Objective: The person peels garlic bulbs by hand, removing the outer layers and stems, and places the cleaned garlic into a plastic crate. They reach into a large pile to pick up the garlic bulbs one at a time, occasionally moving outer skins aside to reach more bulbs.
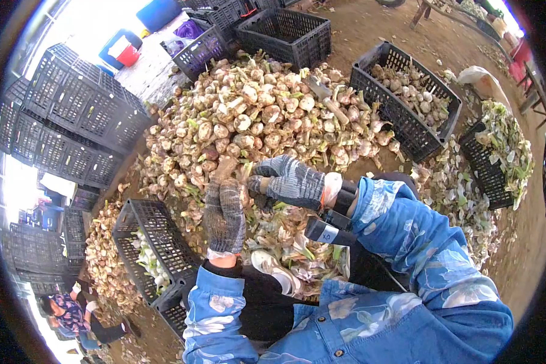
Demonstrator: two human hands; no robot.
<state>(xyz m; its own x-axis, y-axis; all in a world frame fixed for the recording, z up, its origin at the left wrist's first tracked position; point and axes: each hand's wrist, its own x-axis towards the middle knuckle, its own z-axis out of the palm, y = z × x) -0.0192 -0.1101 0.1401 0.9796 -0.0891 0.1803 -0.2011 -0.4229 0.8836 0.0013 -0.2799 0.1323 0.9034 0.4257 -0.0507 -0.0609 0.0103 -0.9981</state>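
Note:
My left hand (225, 212), in a dirt-stained knit glove, is closed around a garlic bulb (244, 193), mostly hidden by the fingers. Beside it, my right hand (292, 182) in a grey striped knit glove has its fingers curled in towards the bulb; what they grip is hidden. Both hands are at the near edge of a large heap of garlic bulbs (249, 115) with stem stubs. On the heap rests a flat-bladed tool (333, 110) with a wooden-looking handle. Loose peelings and cut stalks (285, 233) lie below my hands.
A black crate (159, 209) at left holds white garlic. Another crate (400, 130) at right contains bulbs; a tipped crate (485, 173) of peelings lies beyond it. A crate (294, 36) stands behind the heap. Stacked crates (73, 109) rise at left. Another person (73, 312) sits lower left.

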